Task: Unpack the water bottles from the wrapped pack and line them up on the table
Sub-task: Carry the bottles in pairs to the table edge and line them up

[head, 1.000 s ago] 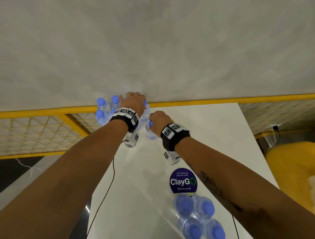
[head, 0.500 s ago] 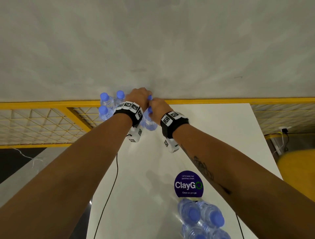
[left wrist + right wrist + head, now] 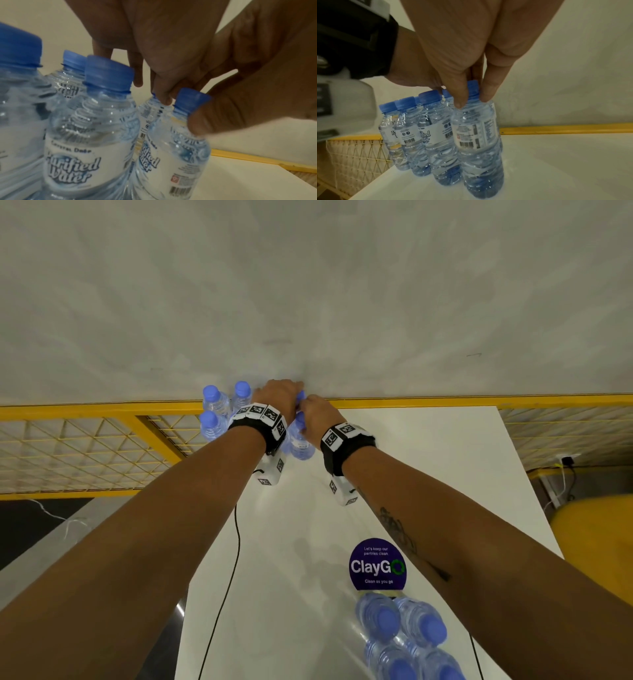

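Clear water bottles with blue caps stand grouped at the far left corner of the white table (image 3: pixel 428 460); three caps (image 3: pixel 210 392) show left of my hands. My left hand (image 3: pixel 277 398) reaches down over the group, and its thumb and fingertips (image 3: pixel 161 99) pinch the neck of a water bottle (image 3: pixel 173 152). My right hand (image 3: pixel 317 412) pinches the cap of another water bottle (image 3: pixel 476 129), which stands upright on the table at the right end of the group. One more bottle (image 3: pixel 301 441) stands between my wrists. The wrapped pack (image 3: pixel 404 635) lies at the near right.
A yellow rail with mesh (image 3: pixel 102 446) runs along the table's far and left sides, right behind the bottles. A round purple ClayGo sticker (image 3: pixel 376 565) lies by the pack. A black cable (image 3: pixel 236 542) trails along the table's left edge. A grey wall rises behind.
Both hands have moved farther away toward the far corner. The right hand has carried its bottle from mid-table up beside the standing group.
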Tool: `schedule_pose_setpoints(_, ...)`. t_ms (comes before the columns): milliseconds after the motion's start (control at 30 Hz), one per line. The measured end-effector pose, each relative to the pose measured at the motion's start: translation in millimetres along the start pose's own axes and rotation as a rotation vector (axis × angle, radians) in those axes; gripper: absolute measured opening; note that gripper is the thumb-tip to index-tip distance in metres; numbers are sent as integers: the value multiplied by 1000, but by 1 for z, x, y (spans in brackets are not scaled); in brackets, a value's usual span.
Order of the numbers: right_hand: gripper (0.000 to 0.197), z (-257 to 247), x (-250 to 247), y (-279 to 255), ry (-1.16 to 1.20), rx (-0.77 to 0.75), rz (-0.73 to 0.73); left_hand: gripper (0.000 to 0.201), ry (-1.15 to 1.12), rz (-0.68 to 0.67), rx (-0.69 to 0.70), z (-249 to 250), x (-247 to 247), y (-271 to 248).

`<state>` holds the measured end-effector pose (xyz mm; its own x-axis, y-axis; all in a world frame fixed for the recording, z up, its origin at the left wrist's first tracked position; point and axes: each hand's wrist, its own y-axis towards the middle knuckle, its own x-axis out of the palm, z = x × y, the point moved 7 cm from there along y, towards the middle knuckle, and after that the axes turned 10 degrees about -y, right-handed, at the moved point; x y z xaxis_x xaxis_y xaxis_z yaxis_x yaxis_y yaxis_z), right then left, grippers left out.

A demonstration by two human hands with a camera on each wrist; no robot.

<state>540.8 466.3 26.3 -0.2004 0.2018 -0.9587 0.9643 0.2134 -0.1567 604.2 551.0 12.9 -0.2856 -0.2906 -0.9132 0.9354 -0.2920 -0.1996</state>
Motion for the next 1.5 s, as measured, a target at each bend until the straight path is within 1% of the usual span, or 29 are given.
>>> schedule_pose_setpoints(33,65,4,2,-5,21,8,-19,46,-16,24,5,2,-2,-6)
schedule_pose_setpoints(67,81,8,2,-11,61,30,-20,53,-28,58,16,5,-5,-13)
schedule_pose_setpoints(100,86,12,-1,-19,85,48,1,57,-27,76,6,8,-7,-22)
schedule_pose_setpoints(133,80,15,-6,-29,95,59,24,57,-26,93,-1,9,-8,-33)
schedule_pose_setpoints(167,69,17,-11,-41,91,60,42,56,-31,105,-1,13,-9,-44)
schedule_pose_setpoints(233,53,17,-22,-70,79,29,58,49,-108,121,46,26,-10,-73)
schedule_pose_setpoints(333,47,15,-33,-122,110,-20,75,38,-312,111,158,56,-3,-127)
schedule_pose_setpoints(367,46,15,-36,-141,113,-23,74,34,-342,110,176,66,1,-147)
schedule_pose_setpoints(433,41,14,-40,-180,102,-26,53,33,-346,83,220,89,12,-188)
schedule_pose_setpoints(500,34,12,-43,-220,63,-39,13,32,-346,15,240,111,26,-224)
schedule_pose_setpoints(600,25,14,-38,-281,14,-39,-98,30,-286,-120,244,136,51,-272)
schedule_pose_setpoints(667,9,16,-29,-319,17,-20,-164,36,-260,-200,258,151,67,-300)
schedule_pose_setpoints(700,5,16,-23,-338,21,-9,-185,41,-262,-239,265,157,76,-313)
schedule_pose_setpoints(800,17,15,-4,-387,20,14,-229,41,-224,-309,270,170,104,-340)
schedule_pose_setpoints(867,27,14,14,-412,11,54,-258,38,-205,-308,274,172,122,-350)
schedule_pose_setpoints(933,28,14,34,-425,-37,104,-260,30,-196,-275,290,172,133,-355)
schedule_pose_setpoints(1000,27,11,48,-430,-88,128,-243,27,-176,-242,304,172,139,-360)
schedule_pose_setpoints(1067,25,8,57,-432,-134,130,-241,26,-139,-220,291,173,140,-363)
schedule_pose_setpoints(1133,24,4,64,-433,-176,88,-266,24,-85,-203,278,172,141,-364)
schedule_pose_setpoints(1233,24,-1,69,-432,-188,38,-276,30,-71,-191,258,171,144,-366)
schedule_pose_setpoints(1333,23,-1,72,-431,-168,22,-236,36,-75,-175,240,170,147,-367)
schedule_pose_setpoints(1467,20,-1,71,-432,-177,34,-223,37,-40,-134,243,170,148,-367)
schedule_pose_setpoints(1500,20,0,68,-433,-172,56,-215,37,-37,-125,252,169,148,-366)
